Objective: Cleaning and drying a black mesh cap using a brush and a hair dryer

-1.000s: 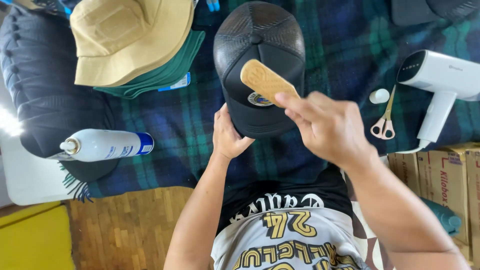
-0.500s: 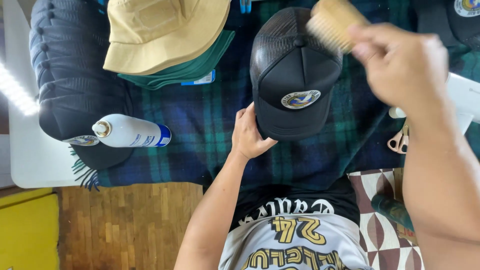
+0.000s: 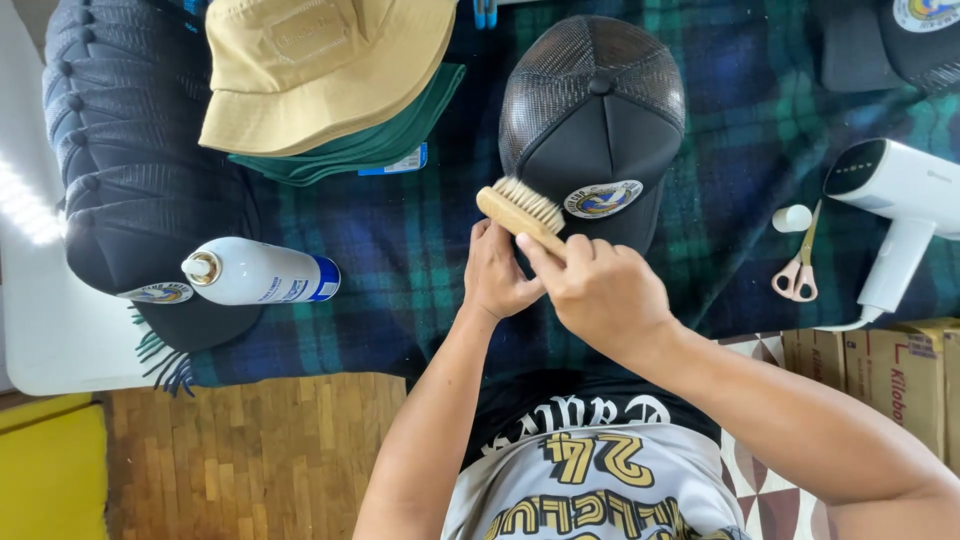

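Across the dark green-and-blue plaid blanket [image 3: 400,260], taken as the reference surface, items are recorded from largest down. At its left edge lies a long overlapping row of dark caps [image 3: 130,160], with a white spray can [image 3: 260,272] lying on its side against the row's near end. At the blanket's top left a tan bucket hat [image 3: 320,70] sits on folded green fabric [image 3: 370,145]. At top centre stands the black mesh-backed cap [image 3: 592,120], brim towards the person, a round emblem on its front panel. Towards the blanket's right edge rest a white hair dryer [image 3: 900,200], pink-handled scissors [image 3: 797,265] and a small white cap-shaped piece [image 3: 792,218]; cardboard boxes [image 3: 890,380] stand just off that edge. The left hand [image 3: 497,275] grips the cap's brim from the near left side, fingers curled under it. The right hand [image 3: 600,290] is wrapped firmly round a wooden brush [image 3: 520,212], bristles up and towards the cap's left front panel, touching or just beside it. Half a second earlier this brush was raised above the crown at the cap's far right; it has since come down to the near left side while the cap and left hand stayed put. Judgement: brushing is proceeding panel by panel, front-left section now in hand.
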